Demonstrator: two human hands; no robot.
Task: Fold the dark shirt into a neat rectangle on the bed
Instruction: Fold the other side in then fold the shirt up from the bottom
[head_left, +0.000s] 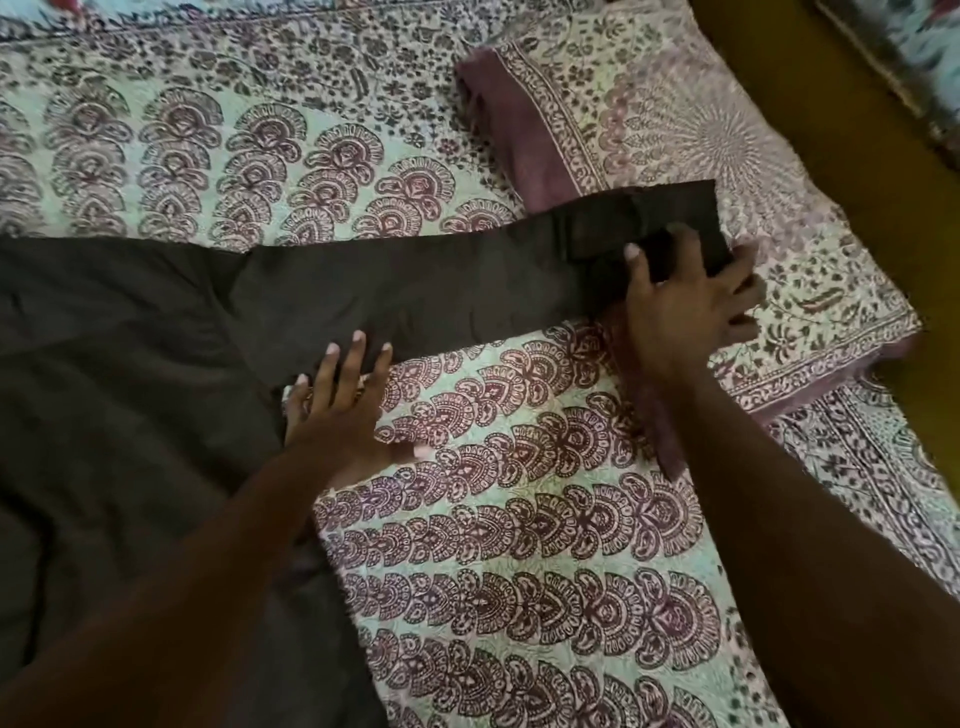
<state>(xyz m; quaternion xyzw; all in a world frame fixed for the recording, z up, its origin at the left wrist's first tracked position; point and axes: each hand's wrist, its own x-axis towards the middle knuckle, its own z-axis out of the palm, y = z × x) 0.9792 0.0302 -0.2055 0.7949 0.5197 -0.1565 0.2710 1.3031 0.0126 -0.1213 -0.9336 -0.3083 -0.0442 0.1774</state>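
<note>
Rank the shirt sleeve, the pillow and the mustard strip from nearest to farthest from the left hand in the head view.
1. shirt sleeve: touching the left hand's fingertips, just ahead.
2. pillow: off to the right, under the sleeve's end.
3. mustard strip: far right, beyond the pillow.

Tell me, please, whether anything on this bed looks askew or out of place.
Nothing is damaged or spilled. The dark fabric shirt lies unfolded, its long sleeve stretched sideways so the cuff rests up on the patterned pillow rather than flat on the floral bedsheet.
</note>
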